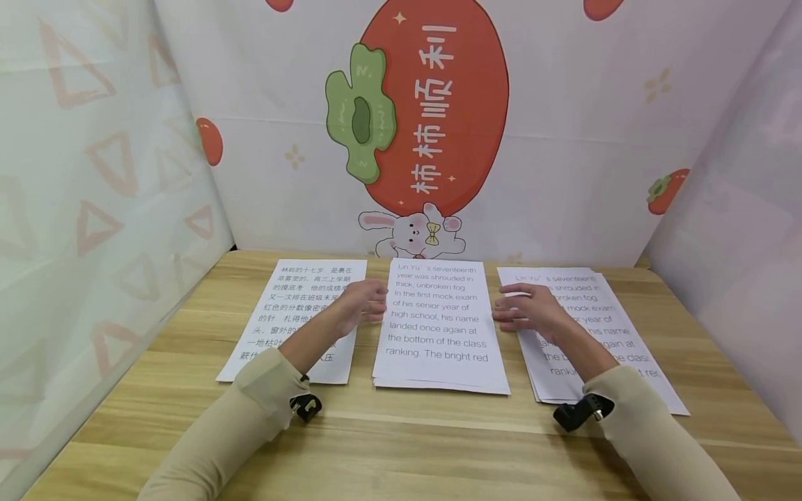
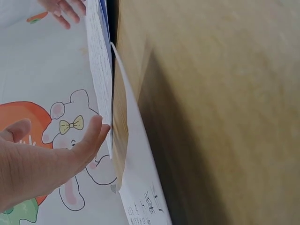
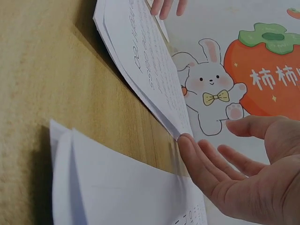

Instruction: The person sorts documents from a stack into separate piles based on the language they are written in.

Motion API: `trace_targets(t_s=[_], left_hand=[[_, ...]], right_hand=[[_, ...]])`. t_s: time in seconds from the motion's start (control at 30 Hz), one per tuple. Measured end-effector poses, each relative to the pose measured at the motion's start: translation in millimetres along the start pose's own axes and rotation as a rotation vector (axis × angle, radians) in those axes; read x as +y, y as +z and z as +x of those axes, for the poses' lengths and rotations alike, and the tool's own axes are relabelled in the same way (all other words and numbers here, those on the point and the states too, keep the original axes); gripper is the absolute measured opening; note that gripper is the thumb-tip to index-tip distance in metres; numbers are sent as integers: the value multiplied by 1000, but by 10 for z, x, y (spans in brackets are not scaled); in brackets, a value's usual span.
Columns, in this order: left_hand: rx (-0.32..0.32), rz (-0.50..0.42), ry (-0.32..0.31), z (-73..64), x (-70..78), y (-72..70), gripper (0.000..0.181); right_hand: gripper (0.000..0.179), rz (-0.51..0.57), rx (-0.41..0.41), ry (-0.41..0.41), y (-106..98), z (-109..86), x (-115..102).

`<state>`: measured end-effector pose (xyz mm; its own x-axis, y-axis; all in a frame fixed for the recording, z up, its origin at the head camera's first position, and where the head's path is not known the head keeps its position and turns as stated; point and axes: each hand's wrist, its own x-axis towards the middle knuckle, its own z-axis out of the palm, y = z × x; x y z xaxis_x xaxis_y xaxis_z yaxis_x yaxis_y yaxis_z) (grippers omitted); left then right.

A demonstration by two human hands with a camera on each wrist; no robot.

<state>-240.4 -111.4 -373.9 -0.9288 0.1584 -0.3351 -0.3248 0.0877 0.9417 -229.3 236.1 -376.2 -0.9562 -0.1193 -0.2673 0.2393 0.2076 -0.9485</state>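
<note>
Three piles of printed paper lie in a row on a wooden table. The middle pile (image 1: 435, 327) bears English text, and both hands flank it. My left hand (image 1: 360, 306) has its fingertips right at the left edge of this pile, fingers extended. On the other side, my right hand (image 1: 532, 313) reaches to its right edge, fingers relaxed and slightly bent. Beneath the left forearm is the left sheet (image 1: 294, 299) with Chinese text. The right pile (image 1: 626, 355), also English and with its sheets fanned unevenly, is partly covered by the right hand. Neither hand grips anything.
The wooden table (image 1: 401, 445) extends toward the viewer in front of the papers. Behind it hangs a white cloth backdrop (image 1: 564, 174) with a large persimmon print and a rabbit. A white side cloth (image 1: 125, 209) borders the left. Black straps with small devices (image 1: 307, 407) circle the wrists.
</note>
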Motion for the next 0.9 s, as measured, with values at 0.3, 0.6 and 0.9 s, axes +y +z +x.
trace_targets(t_s=[0.3, 0.6, 0.9], left_hand=[[-5, 2, 3, -2, -2, -11, 55], [-5, -16, -1, -2, -2, -15, 59], [30, 17, -28, -1, 11, -31, 51]], right_hand=[[60, 2, -4, -41, 11, 7, 11], [57, -2, -37, -92, 4, 39, 46], [56, -3, -26, -56, 48, 52, 37]])
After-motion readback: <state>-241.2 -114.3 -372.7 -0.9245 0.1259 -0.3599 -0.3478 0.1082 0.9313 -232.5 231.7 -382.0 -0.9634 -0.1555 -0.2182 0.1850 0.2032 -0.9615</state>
